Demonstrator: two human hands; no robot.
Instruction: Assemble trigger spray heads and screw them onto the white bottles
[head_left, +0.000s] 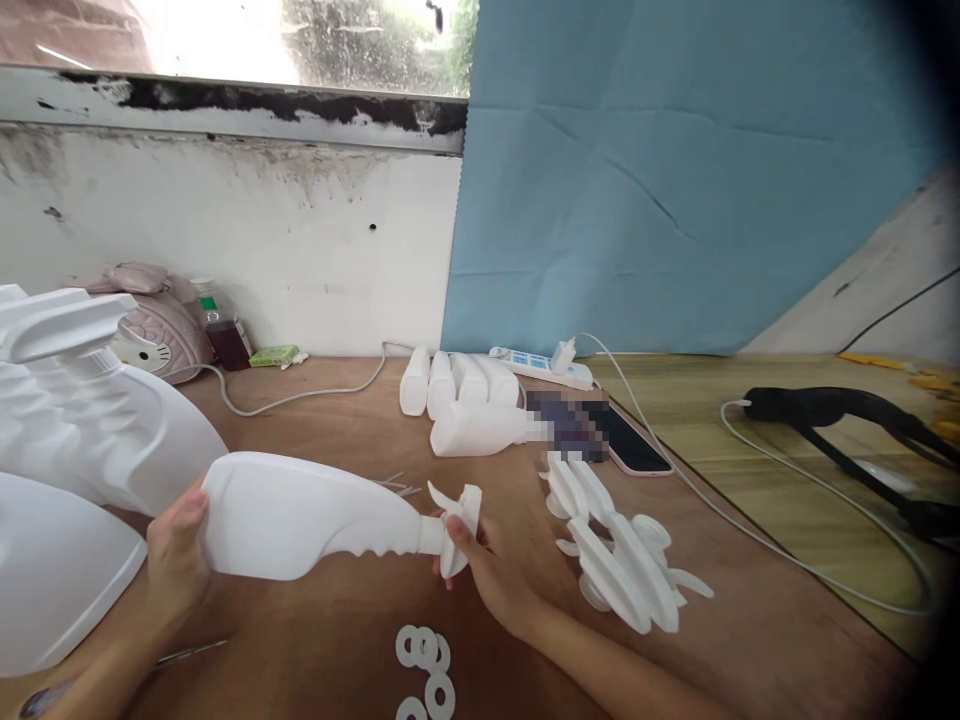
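Note:
A white plastic spray bottle (pixel 300 515) lies sideways in the air between my hands, its base to the left. My left hand (pixel 178 545) is closed around the base end. At the neck, my right hand (pixel 487 570) grips the white trigger sprayer head (pixel 459 530), fingers partly hidden behind it. Whether the head is fully seated on the neck I cannot tell. Several white ring washers (pixel 440 694) lie on the table below. Right of my right hand rests a group of loose trigger sprayer heads (pixel 619 575).
Several upright spray bottles (pixel 97 420) crowd the left side. More white bottles (pixel 476 428) lie at the back, near a phone (pixel 637 440) and a power strip (pixel 544 366). A white cable (pixel 720 510) crosses the right. A pink bag (pixel 169 325) and dark-liquid bottle (pixel 226 335) stand against the wall.

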